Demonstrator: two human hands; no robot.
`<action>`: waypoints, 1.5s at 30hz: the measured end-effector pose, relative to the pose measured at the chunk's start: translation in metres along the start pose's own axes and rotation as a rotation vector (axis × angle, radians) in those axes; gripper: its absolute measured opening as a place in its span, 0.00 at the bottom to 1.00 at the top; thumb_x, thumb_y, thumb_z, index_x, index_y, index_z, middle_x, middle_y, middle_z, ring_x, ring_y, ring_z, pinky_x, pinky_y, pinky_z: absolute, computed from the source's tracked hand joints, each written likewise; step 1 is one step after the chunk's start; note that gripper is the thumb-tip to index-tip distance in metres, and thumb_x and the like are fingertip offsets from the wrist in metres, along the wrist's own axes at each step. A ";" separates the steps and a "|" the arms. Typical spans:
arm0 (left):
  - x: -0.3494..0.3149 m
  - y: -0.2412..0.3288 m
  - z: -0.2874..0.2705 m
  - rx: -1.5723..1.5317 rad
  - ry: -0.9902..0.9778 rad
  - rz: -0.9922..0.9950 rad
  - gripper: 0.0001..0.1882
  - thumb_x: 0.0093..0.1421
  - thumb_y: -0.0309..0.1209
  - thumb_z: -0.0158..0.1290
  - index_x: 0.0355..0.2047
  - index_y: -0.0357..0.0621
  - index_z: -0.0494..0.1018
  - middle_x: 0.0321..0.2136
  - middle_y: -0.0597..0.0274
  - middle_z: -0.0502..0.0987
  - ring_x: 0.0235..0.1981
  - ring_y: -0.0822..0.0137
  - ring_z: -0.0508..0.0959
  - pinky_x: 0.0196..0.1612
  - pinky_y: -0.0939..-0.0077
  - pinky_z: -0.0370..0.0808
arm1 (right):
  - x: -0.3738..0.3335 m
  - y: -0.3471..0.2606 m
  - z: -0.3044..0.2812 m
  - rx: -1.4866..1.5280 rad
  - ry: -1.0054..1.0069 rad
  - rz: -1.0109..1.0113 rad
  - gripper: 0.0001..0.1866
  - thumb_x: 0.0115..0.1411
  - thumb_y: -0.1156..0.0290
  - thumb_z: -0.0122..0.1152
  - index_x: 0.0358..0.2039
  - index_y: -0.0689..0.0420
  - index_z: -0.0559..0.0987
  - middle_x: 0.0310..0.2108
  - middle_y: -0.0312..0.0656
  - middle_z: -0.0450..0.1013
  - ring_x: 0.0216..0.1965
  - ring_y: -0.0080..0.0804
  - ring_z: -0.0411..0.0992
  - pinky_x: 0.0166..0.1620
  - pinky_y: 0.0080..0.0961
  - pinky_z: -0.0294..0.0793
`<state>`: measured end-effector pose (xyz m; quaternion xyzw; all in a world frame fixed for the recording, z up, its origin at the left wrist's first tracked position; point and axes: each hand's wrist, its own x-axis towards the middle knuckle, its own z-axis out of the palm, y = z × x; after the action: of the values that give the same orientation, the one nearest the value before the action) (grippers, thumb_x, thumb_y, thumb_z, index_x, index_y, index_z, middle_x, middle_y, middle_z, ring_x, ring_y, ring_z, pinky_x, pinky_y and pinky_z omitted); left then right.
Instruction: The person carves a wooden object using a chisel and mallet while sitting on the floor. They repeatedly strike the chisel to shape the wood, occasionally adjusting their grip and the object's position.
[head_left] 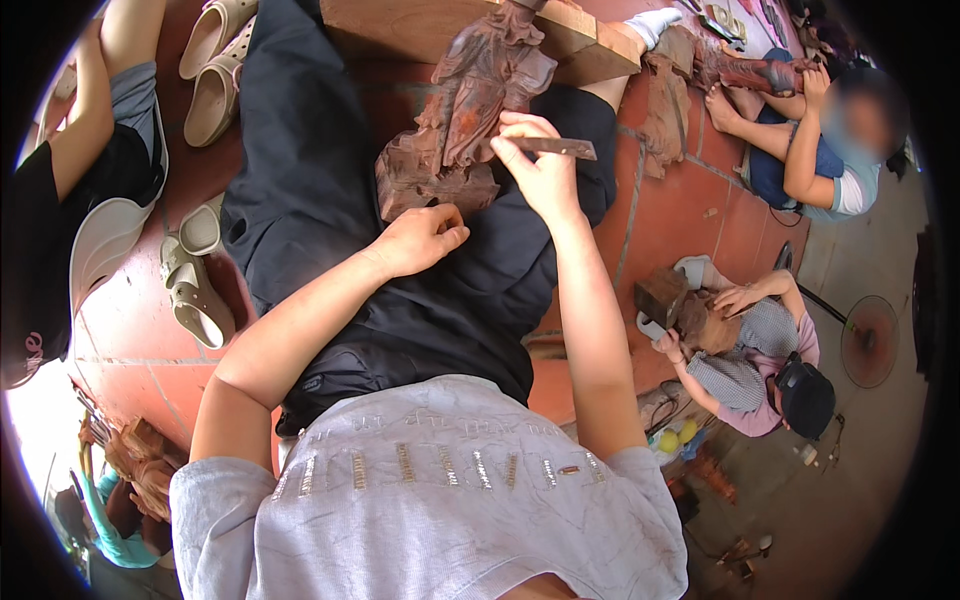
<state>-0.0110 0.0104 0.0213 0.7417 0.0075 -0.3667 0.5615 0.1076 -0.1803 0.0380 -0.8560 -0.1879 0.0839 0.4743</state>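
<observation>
A reddish-brown carved wooden statue [470, 110] of a robed figure leans away from me between my legs, its rough blocky base [430, 188] nearest my lap. My left hand [425, 238] is curled against the lower edge of that base, steadying it, with some fingertips hidden. Pinched in my right hand [540, 170] is a narrow, flat, dark carving tool [565, 148] whose one end sticks out to the right. Its other end points toward the figure's carved robe folds; whether it touches the wood I cannot tell.
A thick wooden block [400, 30] lies beyond the statue's upper part. Clogs [195, 300] rest on the red tile floor [660, 225] at left. Other people sit around with carvings, one at right holding a wooden piece [705, 325]. A fan [868, 340] stands far right.
</observation>
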 end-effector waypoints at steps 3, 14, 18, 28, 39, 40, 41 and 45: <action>0.003 -0.003 0.001 -0.002 0.011 0.003 0.19 0.65 0.45 0.52 0.42 0.40 0.75 0.32 0.46 0.80 0.38 0.49 0.80 0.44 0.60 0.74 | -0.001 0.000 -0.001 0.013 0.076 -0.062 0.07 0.55 0.69 0.71 0.29 0.58 0.82 0.43 0.47 0.77 0.47 0.38 0.77 0.48 0.33 0.76; 0.005 -0.002 0.002 0.039 0.020 0.007 0.15 0.66 0.40 0.51 0.42 0.40 0.74 0.26 0.59 0.79 0.30 0.68 0.80 0.38 0.71 0.75 | -0.002 -0.009 0.021 0.053 0.140 0.007 0.09 0.50 0.68 0.75 0.26 0.58 0.83 0.38 0.44 0.76 0.46 0.40 0.75 0.45 0.38 0.76; 0.007 -0.005 0.006 0.014 0.029 -0.005 0.15 0.66 0.40 0.51 0.42 0.40 0.74 0.26 0.59 0.79 0.30 0.68 0.80 0.38 0.71 0.75 | -0.010 -0.010 0.024 -0.099 0.099 -0.197 0.08 0.53 0.70 0.73 0.29 0.60 0.83 0.43 0.44 0.76 0.49 0.38 0.75 0.52 0.37 0.74; 0.009 -0.003 0.003 -0.028 0.063 -0.017 0.16 0.65 0.41 0.52 0.43 0.41 0.74 0.27 0.55 0.79 0.33 0.61 0.81 0.41 0.67 0.75 | -0.005 -0.011 0.025 0.043 0.149 -0.132 0.05 0.52 0.71 0.72 0.25 0.58 0.84 0.28 0.43 0.80 0.46 0.42 0.77 0.49 0.36 0.75; 0.010 0.000 0.003 -0.051 0.060 -0.023 0.15 0.66 0.38 0.52 0.47 0.42 0.73 0.26 0.61 0.78 0.29 0.71 0.79 0.37 0.74 0.75 | -0.003 -0.021 0.024 -0.074 0.191 -0.197 0.05 0.53 0.72 0.71 0.26 0.59 0.83 0.30 0.40 0.80 0.48 0.44 0.76 0.48 0.38 0.76; 0.008 0.001 0.004 -0.041 0.054 -0.038 0.15 0.66 0.38 0.52 0.46 0.41 0.73 0.26 0.61 0.78 0.29 0.71 0.79 0.37 0.74 0.75 | -0.002 -0.018 0.024 -0.022 0.215 -0.109 0.05 0.53 0.72 0.71 0.26 0.59 0.83 0.30 0.41 0.80 0.48 0.45 0.76 0.46 0.38 0.76; 0.007 0.003 0.001 -0.026 0.056 -0.051 0.15 0.66 0.38 0.52 0.46 0.41 0.73 0.26 0.61 0.78 0.29 0.71 0.79 0.37 0.74 0.75 | 0.002 -0.019 0.024 0.025 0.219 -0.033 0.06 0.53 0.71 0.71 0.26 0.59 0.82 0.33 0.45 0.80 0.48 0.47 0.76 0.44 0.37 0.76; 0.004 0.002 0.003 -0.109 0.047 -0.059 0.16 0.64 0.41 0.53 0.45 0.42 0.74 0.28 0.55 0.80 0.33 0.62 0.81 0.41 0.67 0.75 | -0.011 -0.021 0.027 -0.158 0.151 -0.210 0.07 0.53 0.70 0.73 0.28 0.59 0.83 0.41 0.47 0.79 0.48 0.42 0.76 0.48 0.36 0.75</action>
<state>-0.0088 0.0056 0.0207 0.7180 0.0626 -0.3644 0.5897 0.0836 -0.1538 0.0412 -0.8702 -0.2460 -0.0460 0.4243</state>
